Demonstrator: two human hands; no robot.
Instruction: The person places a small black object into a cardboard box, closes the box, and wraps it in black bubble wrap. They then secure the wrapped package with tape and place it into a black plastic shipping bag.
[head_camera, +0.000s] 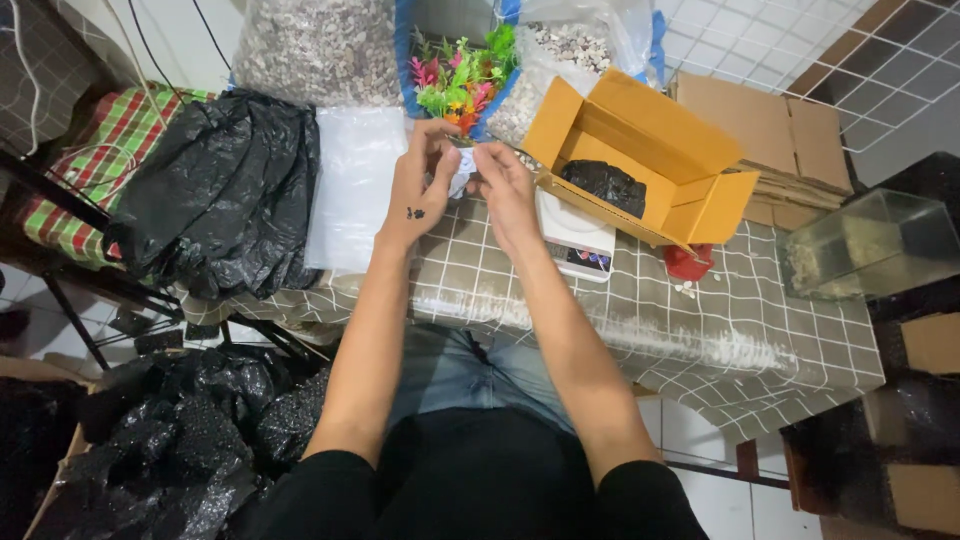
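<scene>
Here, what I see from the head camera, line by line:

Left hand (418, 188): I have it raised over the table, fingers curled in, thumb and fingertips pinching the left edge of a small clear plastic bag (461, 172).

Right hand (503, 190): fingers bent and closed on the right edge of the same bag, so both hands meet on it; how tight the pinch is I cannot tell.

Small bag: held above the checked tablecloth (700, 330), just in front of the colourful plastic plants (460, 75); its contents are too small to make out.

Cardboard box (640, 160): open, flaps up, just right of my right hand, with a black bag (605, 185) lying inside.

Scale (577, 235): white, on the table beneath the box's near edge, close to my right wrist.

Clear plastic sheet (350, 185): flat on the table, left of my left hand.

Black plastic bags (225, 195): heaped at the table's left end.

Gravel bags (320, 50): at the far edge, one large on the left, a smaller one (560, 60) beside the plants.

Glass tank (870, 245): far right, well apart from my hands.

Red object (688, 263): small, just past the box's near corner.
</scene>
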